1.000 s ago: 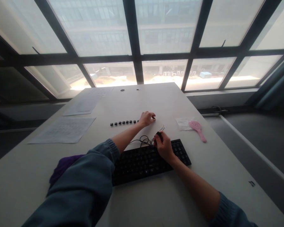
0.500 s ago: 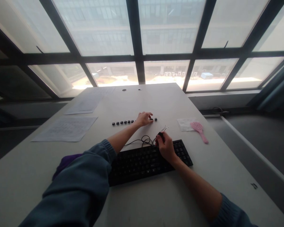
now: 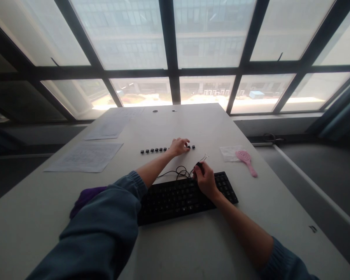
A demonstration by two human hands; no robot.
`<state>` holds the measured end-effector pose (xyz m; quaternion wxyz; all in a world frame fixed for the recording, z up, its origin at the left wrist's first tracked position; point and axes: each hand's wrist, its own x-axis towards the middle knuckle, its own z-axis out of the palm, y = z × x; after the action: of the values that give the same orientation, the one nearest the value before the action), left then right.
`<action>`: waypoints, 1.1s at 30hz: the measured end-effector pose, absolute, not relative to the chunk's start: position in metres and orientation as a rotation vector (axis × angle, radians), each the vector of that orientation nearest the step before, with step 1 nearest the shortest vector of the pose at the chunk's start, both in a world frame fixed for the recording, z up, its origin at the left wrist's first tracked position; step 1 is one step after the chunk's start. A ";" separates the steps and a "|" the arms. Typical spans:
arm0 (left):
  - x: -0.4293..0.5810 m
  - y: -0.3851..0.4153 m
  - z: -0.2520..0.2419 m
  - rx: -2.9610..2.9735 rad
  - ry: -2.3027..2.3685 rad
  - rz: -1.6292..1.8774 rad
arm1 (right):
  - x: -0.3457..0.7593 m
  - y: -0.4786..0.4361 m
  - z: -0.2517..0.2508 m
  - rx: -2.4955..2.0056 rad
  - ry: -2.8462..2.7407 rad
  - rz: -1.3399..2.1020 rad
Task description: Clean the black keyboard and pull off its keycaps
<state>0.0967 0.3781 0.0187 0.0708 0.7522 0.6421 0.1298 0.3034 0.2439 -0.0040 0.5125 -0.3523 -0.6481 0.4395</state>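
My left hand [image 3: 178,147] reaches over a row of small black keycaps [image 3: 152,150] on the table. Its thumb and finger close on one keycap [image 3: 188,147] near the row's right end. Another keycap [image 3: 193,147] lies just right of those fingertips. My right hand [image 3: 205,179] is closed around a keycap puller [image 3: 198,165] with a dark handle, its thin wire prongs pointing up and away. Below that hand lies a black keyboard [image 3: 175,200], tilted slightly, its left end partly behind my left sleeve. The keyboard's cable [image 3: 181,170] is looped behind it.
A pink hairbrush [image 3: 244,157] and a clear plastic bag [image 3: 229,154] lie at the right. Printed sheets [image 3: 87,156] are at the left. Purple cloth [image 3: 86,198] sits beside my left sleeve. A small dark object [image 3: 313,229] lies near the right edge. Windows stand behind the table.
The view has shifted a little, so the scene sits slightly further right. Both hands keep nearly the same place and hold.
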 end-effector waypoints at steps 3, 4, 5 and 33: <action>0.095 0.368 0.029 2.287 1.950 0.429 | 0.304 0.244 -0.003 -0.845 -1.568 1.066; 0.095 0.362 0.033 2.296 1.959 0.448 | 0.304 0.244 -0.003 -0.846 -1.570 1.065; 0.095 0.355 0.038 2.302 1.968 0.467 | 0.304 0.243 -0.003 -0.848 -1.573 1.063; 0.164 0.183 0.014 2.173 1.849 0.806 | 0.317 0.259 0.005 -0.830 -1.972 0.936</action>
<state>0.1637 0.1831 0.0139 0.0881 0.7302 0.6211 0.2708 0.3168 0.2588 0.0046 0.3924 -0.3269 -0.7766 0.3688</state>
